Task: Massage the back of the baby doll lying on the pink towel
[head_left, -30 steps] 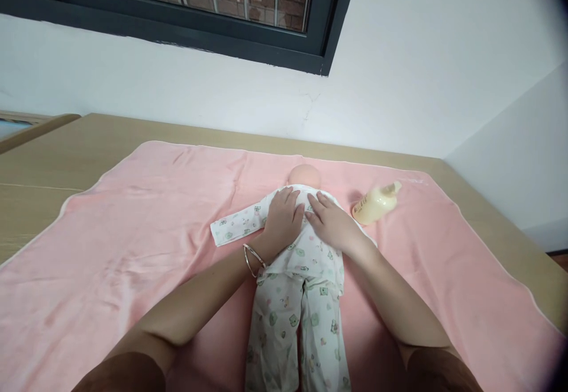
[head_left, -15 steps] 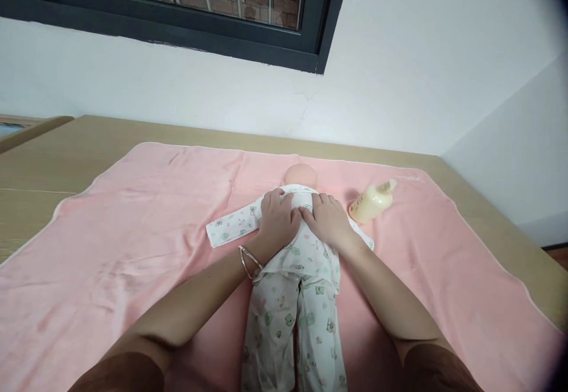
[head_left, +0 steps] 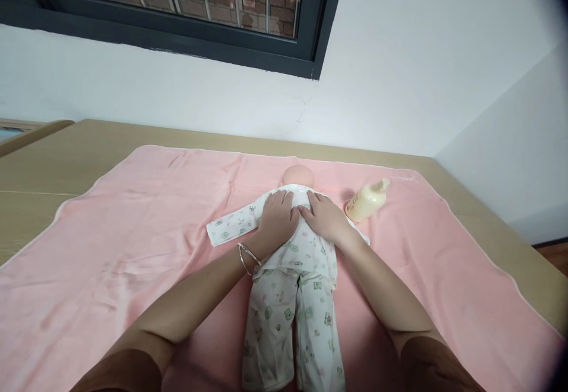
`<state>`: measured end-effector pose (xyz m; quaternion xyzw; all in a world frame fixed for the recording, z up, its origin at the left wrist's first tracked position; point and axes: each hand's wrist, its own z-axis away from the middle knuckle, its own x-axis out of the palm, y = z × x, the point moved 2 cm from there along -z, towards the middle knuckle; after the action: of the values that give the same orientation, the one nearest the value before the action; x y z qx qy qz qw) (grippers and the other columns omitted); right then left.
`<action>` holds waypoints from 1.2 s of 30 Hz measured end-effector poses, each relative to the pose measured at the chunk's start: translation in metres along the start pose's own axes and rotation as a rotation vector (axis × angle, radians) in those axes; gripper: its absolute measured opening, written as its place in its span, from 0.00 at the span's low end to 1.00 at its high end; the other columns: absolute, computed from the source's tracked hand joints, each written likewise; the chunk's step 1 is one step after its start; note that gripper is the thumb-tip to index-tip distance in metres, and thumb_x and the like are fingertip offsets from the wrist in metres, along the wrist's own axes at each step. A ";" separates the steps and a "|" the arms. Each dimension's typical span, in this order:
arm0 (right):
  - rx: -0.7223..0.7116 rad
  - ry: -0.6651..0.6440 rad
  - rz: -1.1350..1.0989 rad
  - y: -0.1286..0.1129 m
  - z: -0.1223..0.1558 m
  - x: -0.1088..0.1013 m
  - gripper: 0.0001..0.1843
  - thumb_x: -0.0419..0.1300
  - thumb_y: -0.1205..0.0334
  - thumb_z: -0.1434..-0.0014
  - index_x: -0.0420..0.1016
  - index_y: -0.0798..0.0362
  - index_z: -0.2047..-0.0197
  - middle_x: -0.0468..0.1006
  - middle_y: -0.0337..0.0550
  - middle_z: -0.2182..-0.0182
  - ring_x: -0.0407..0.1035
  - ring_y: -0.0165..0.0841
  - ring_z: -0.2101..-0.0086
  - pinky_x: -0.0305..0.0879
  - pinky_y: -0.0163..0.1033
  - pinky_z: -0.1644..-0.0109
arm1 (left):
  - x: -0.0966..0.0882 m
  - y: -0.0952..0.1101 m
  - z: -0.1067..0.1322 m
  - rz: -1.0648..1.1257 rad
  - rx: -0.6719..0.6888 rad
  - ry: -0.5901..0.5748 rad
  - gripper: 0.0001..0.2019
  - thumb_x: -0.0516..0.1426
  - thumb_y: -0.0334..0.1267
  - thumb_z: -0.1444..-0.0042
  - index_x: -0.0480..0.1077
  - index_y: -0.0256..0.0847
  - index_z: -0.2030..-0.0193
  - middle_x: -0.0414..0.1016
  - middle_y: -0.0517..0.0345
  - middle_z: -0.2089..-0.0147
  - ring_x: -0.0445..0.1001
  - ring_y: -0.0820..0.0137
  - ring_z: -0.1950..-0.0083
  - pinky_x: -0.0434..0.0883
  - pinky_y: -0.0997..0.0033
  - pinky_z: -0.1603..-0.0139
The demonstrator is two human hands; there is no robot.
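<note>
A baby doll [head_left: 298, 174] in white printed pyjamas lies on a pink blanket [head_left: 146, 220], its head away from me. My left hand [head_left: 278, 217] rests flat on the left side of the pyjama top [head_left: 306, 253], fingers extended. On the right side of the top, my right hand [head_left: 323, 215] lies the same way, and the two thumbs nearly meet in the middle. The pyjama trousers [head_left: 270, 321] stretch toward me. One sleeve [head_left: 234, 225] is spread to the left; the other is partly hidden behind my right hand and a bottle.
A pale yellow lotion bottle [head_left: 367, 201] with a pump top leans or lies just right of the doll. The blanket covers a wooden table [head_left: 110, 131] set against a white wall [head_left: 377, 72]. Above it is a dark-framed window [head_left: 266, 57] with bars.
The view has shifted slightly. My left hand's fingers look straighter and closer to the collar; both hands stay on the doll's torso.
</note>
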<state>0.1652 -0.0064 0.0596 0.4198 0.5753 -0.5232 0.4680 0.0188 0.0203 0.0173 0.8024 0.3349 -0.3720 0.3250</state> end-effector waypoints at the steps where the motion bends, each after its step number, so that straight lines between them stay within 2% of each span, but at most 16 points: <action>1: 0.009 0.011 0.023 -0.001 0.001 0.000 0.33 0.44 0.48 0.26 0.60 0.64 0.28 0.70 0.61 0.34 0.62 0.50 0.34 0.60 0.47 0.34 | -0.002 0.003 0.001 -0.013 0.014 -0.012 0.20 0.49 0.33 0.34 0.69 0.28 0.39 0.76 0.36 0.43 0.72 0.51 0.40 0.69 0.48 0.36; 4: -0.021 0.024 0.129 -0.008 0.011 0.002 0.33 0.42 0.53 0.25 0.55 0.66 0.25 0.64 0.63 0.30 0.57 0.49 0.31 0.53 0.49 0.29 | -0.012 0.013 0.005 -0.039 0.057 -0.053 0.19 0.49 0.32 0.33 0.70 0.27 0.40 0.74 0.34 0.39 0.71 0.50 0.37 0.68 0.49 0.33; 6: -0.067 0.004 0.197 -0.015 0.021 0.002 0.32 0.42 0.59 0.26 0.55 0.65 0.25 0.62 0.63 0.29 0.57 0.49 0.30 0.51 0.49 0.28 | -0.021 0.019 0.006 -0.040 0.078 -0.090 0.17 0.50 0.31 0.34 0.72 0.29 0.42 0.73 0.35 0.38 0.70 0.50 0.35 0.67 0.49 0.32; 8: -0.083 -0.020 0.245 -0.021 0.030 0.000 0.32 0.43 0.62 0.28 0.55 0.65 0.25 0.61 0.63 0.29 0.58 0.49 0.31 0.52 0.50 0.28 | -0.030 0.020 0.006 -0.008 0.090 -0.151 0.15 0.50 0.31 0.34 0.74 0.32 0.46 0.75 0.37 0.41 0.72 0.52 0.38 0.69 0.50 0.34; 11: -0.065 -0.037 0.258 -0.022 0.033 -0.004 0.31 0.41 0.60 0.27 0.57 0.64 0.26 0.63 0.64 0.30 0.61 0.49 0.32 0.55 0.49 0.29 | -0.037 0.014 0.000 0.072 0.077 -0.238 0.12 0.50 0.31 0.34 0.75 0.36 0.53 0.79 0.43 0.50 0.76 0.57 0.45 0.73 0.55 0.39; 14: 0.006 -0.031 0.231 -0.014 0.021 -0.006 0.33 0.40 0.54 0.25 0.58 0.66 0.27 0.66 0.65 0.32 0.62 0.48 0.33 0.55 0.49 0.30 | -0.032 0.001 -0.007 0.057 0.007 -0.221 0.11 0.52 0.35 0.33 0.74 0.37 0.54 0.79 0.43 0.50 0.76 0.56 0.44 0.73 0.53 0.39; 18: 0.080 -0.053 0.195 -0.006 0.008 -0.002 0.37 0.38 0.49 0.24 0.54 0.71 0.26 0.62 0.66 0.29 0.55 0.48 0.29 0.50 0.51 0.27 | -0.018 -0.011 -0.012 0.018 -0.039 -0.201 0.14 0.51 0.42 0.31 0.73 0.37 0.49 0.78 0.41 0.43 0.74 0.53 0.38 0.71 0.49 0.36; 21: 0.082 -0.044 0.211 -0.013 0.017 -0.001 0.36 0.38 0.51 0.24 0.53 0.71 0.26 0.60 0.66 0.28 0.54 0.50 0.29 0.49 0.54 0.27 | -0.018 -0.007 -0.007 -0.007 -0.023 -0.219 0.16 0.51 0.41 0.31 0.72 0.36 0.44 0.76 0.38 0.39 0.72 0.51 0.35 0.70 0.47 0.34; 26: -0.011 -0.060 0.251 -0.026 0.037 -0.005 0.34 0.40 0.54 0.25 0.57 0.70 0.27 0.63 0.69 0.30 0.58 0.52 0.30 0.51 0.55 0.28 | -0.029 0.010 0.011 -0.107 0.071 -0.253 0.22 0.51 0.37 0.32 0.66 0.30 0.35 0.70 0.32 0.32 0.68 0.47 0.31 0.67 0.46 0.33; 28: -0.026 -0.065 0.239 -0.023 0.034 -0.008 0.32 0.39 0.55 0.25 0.60 0.68 0.28 0.65 0.67 0.31 0.60 0.50 0.31 0.52 0.53 0.28 | -0.028 0.010 0.012 -0.110 0.072 -0.249 0.22 0.51 0.38 0.32 0.66 0.30 0.35 0.70 0.32 0.32 0.68 0.47 0.30 0.66 0.47 0.33; 31: 0.008 -0.066 0.207 -0.011 0.019 -0.009 0.31 0.39 0.55 0.24 0.62 0.65 0.30 0.66 0.64 0.31 0.60 0.48 0.32 0.53 0.51 0.29 | -0.019 0.000 0.003 -0.059 0.021 -0.218 0.22 0.49 0.40 0.30 0.66 0.32 0.35 0.71 0.34 0.33 0.69 0.50 0.31 0.66 0.47 0.33; 34: 0.026 -0.069 0.170 -0.002 0.006 -0.007 0.31 0.39 0.53 0.24 0.61 0.64 0.29 0.65 0.62 0.30 0.58 0.46 0.31 0.53 0.49 0.29 | -0.012 -0.009 -0.005 -0.028 -0.022 -0.213 0.22 0.48 0.43 0.29 0.66 0.32 0.35 0.72 0.35 0.34 0.68 0.52 0.31 0.66 0.47 0.31; 36: 0.030 -0.071 0.165 -0.002 0.006 -0.005 0.32 0.38 0.53 0.24 0.58 0.64 0.28 0.64 0.61 0.30 0.57 0.46 0.30 0.52 0.50 0.28 | -0.015 -0.007 -0.005 -0.049 -0.021 -0.230 0.24 0.47 0.44 0.29 0.66 0.30 0.34 0.71 0.33 0.33 0.67 0.50 0.30 0.65 0.46 0.31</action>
<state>0.1651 -0.0128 0.0652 0.4539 0.5140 -0.5060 0.5232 0.0076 0.0235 0.0297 0.7425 0.3187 -0.4659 0.3605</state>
